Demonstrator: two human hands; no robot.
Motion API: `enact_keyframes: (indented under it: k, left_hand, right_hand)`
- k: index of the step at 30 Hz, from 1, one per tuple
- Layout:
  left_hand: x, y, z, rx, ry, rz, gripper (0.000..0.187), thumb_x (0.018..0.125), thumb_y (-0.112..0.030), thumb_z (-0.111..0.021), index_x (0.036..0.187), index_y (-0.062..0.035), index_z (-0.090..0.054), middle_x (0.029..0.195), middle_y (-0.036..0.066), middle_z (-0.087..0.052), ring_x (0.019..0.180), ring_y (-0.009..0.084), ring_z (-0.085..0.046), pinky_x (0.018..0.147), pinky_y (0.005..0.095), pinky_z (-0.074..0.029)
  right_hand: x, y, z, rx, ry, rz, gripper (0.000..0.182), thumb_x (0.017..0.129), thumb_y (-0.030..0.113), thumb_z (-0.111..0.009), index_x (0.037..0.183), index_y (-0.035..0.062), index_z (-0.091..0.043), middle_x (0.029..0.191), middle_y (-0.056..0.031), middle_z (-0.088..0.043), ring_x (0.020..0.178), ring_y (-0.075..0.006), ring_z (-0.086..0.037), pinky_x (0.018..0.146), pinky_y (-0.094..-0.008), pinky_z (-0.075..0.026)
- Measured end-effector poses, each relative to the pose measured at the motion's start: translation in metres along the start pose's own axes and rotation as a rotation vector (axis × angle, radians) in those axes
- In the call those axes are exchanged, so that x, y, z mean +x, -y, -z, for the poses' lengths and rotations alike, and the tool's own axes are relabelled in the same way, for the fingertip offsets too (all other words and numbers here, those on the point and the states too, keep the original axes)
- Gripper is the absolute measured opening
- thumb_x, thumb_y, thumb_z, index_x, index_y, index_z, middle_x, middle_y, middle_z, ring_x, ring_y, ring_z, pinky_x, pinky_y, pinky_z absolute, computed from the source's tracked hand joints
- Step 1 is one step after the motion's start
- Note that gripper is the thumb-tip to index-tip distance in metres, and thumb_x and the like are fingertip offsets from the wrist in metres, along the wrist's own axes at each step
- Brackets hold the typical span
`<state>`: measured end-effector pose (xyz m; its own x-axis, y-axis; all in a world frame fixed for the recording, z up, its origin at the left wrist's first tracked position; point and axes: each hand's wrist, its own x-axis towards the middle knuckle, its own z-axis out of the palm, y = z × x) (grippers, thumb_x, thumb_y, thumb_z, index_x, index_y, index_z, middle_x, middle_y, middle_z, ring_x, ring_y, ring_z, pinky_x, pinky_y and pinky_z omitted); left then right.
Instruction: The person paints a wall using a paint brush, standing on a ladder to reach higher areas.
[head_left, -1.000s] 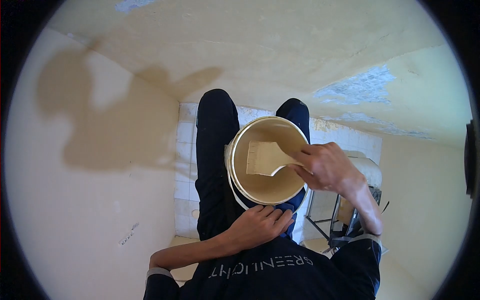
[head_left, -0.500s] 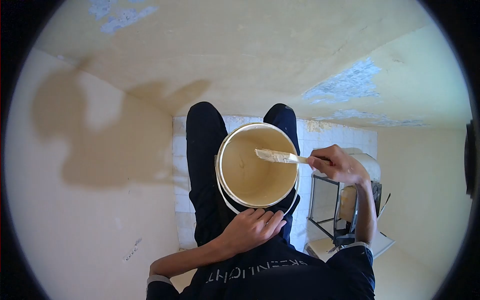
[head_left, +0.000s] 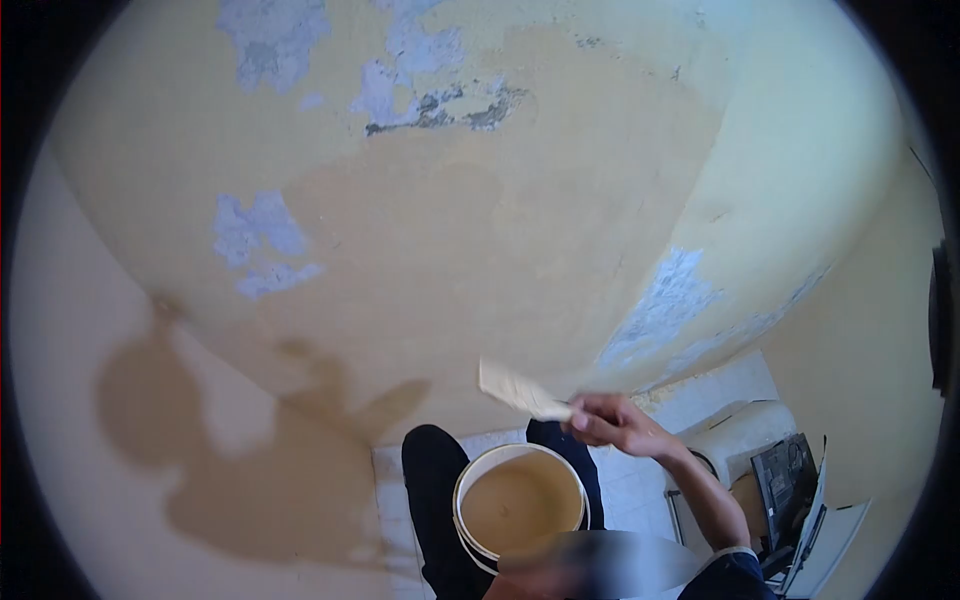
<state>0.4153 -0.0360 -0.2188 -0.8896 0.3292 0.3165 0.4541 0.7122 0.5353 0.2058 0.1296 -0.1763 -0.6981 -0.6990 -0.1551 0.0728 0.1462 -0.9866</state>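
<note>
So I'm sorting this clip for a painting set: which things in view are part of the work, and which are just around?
In use:
right hand, gripping the paintbrush raised toward the wall
bucket of tan paint
patchy wall
left hand, blurred at the bucket's near rim

Just around:
white seat-like object
dark device on the floor

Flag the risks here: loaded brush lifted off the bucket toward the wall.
1. The brush, gripped in the right hand, is wet with paint and sits past the bucket rim, so it may drip onto the trousers or tiled floor.
2. The left hand at the bucket is blurred; its hold is unclear, so the open bucket might tip.
</note>
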Motion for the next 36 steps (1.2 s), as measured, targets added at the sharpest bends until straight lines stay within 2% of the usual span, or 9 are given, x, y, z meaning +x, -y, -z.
enact_keyframes:
  k: [4,7,9,20,23,27,29,33,36]
  left_hand:
    - [-0.002,0.001,-0.004,-0.019,-0.002,-0.026,0.021,0.082,-0.027,-0.065,0.085,-0.0074,-0.060,0.068,0.007,-0.061,0.060,0.0234,-0.062,0.052,0.0332,-0.050]
    - [-0.007,0.003,-0.008,-0.041,0.026,-0.003,0.021,0.082,-0.027,-0.065,0.087,-0.0071,-0.060,0.069,0.010,-0.061,0.060,0.0257,-0.062,0.052,0.0348,-0.050]
    - [-0.011,0.005,-0.008,-0.082,0.043,0.038,0.022,0.083,-0.028,-0.064,0.089,-0.0068,-0.060,0.070,0.012,-0.062,0.060,0.0285,-0.062,0.052,0.0364,-0.050]
    - [-0.014,0.008,-0.008,-0.093,0.158,0.094,0.027,0.088,-0.033,-0.058,0.094,-0.0063,-0.058,0.077,0.014,-0.062,0.069,0.0307,-0.062,0.060,0.0415,-0.049]
    - [-0.010,0.008,-0.006,-0.083,0.196,0.096,0.028,0.088,-0.033,-0.058,0.096,-0.0061,-0.057,0.077,0.014,-0.062,0.069,0.0307,-0.062,0.061,0.0406,-0.049]
    - [-0.010,0.011,-0.006,-0.069,0.185,0.067,0.031,0.087,-0.034,-0.058,0.099,-0.0060,-0.057,0.075,0.014,-0.061,0.067,0.0312,-0.061,0.061,0.0404,-0.049]
    - [-0.010,0.012,-0.009,-0.094,0.132,0.047,0.030,0.087,-0.034,-0.057,0.099,-0.0061,-0.057,0.074,0.014,-0.060,0.067,0.0312,-0.061,0.060,0.0408,-0.048]
    - [-0.016,0.015,-0.015,-0.094,0.132,0.028,0.028,0.089,-0.033,-0.056,0.098,-0.0061,-0.056,0.072,0.013,-0.059,0.064,0.0301,-0.060,0.058,0.0408,-0.048]
    - [-0.016,0.014,-0.012,-0.155,0.206,0.087,0.027,0.089,-0.031,-0.056,0.094,-0.0051,-0.055,0.070,0.013,-0.059,0.063,0.0291,-0.061,0.056,0.0395,-0.047]
  right_hand:
    - [0.054,0.038,0.006,0.061,-0.214,0.200,0.021,0.094,0.022,-0.054,0.108,0.0100,-0.043,0.061,0.0043,-0.040,0.049,-0.0031,-0.033,0.042,-0.0211,-0.023]
    - [0.096,0.074,0.017,0.325,-0.301,0.318,0.026,0.097,0.033,-0.046,0.101,0.0071,-0.048,0.060,0.0054,-0.032,0.044,-0.0027,-0.027,0.039,-0.0209,-0.019]
    - [0.130,0.088,0.029,0.266,-0.398,0.463,0.032,0.098,0.037,-0.042,0.094,0.0057,-0.049,0.059,0.0055,-0.029,0.042,-0.0035,-0.023,0.038,-0.0221,-0.018]
    - [0.236,0.173,0.091,0.148,-0.510,0.699,0.033,0.098,0.034,-0.041,0.085,0.0041,-0.048,0.056,0.0047,-0.030,0.040,-0.0047,-0.024,0.036,-0.0228,-0.018]
    - [0.262,0.168,0.115,0.236,-0.477,0.595,0.034,0.097,0.035,-0.042,0.083,0.0047,-0.048,0.056,0.0049,-0.031,0.039,-0.0049,-0.024,0.035,-0.0231,-0.018]
    - [0.271,0.112,0.115,0.302,-0.477,0.562,0.033,0.097,0.035,-0.042,0.080,0.0069,-0.046,0.055,0.0051,-0.031,0.039,-0.0050,-0.024,0.035,-0.0231,-0.017]
    - [0.259,0.093,0.109,0.278,-0.481,0.397,0.033,0.097,0.034,-0.042,0.076,0.0089,-0.044,0.054,0.0051,-0.031,0.039,-0.0048,-0.024,0.035,-0.0229,-0.017]
    - [0.250,0.100,0.110,0.273,-0.498,0.410,0.036,0.096,0.035,-0.043,0.073,0.0069,-0.045,0.053,0.0042,-0.034,0.039,-0.0053,-0.028,0.034,-0.0236,-0.019]
    - [0.250,0.124,0.108,0.258,-0.507,0.561,0.036,0.096,0.033,-0.042,0.071,0.0077,-0.044,0.053,0.0040,-0.035,0.039,-0.0052,-0.028,0.035,-0.0234,-0.019]
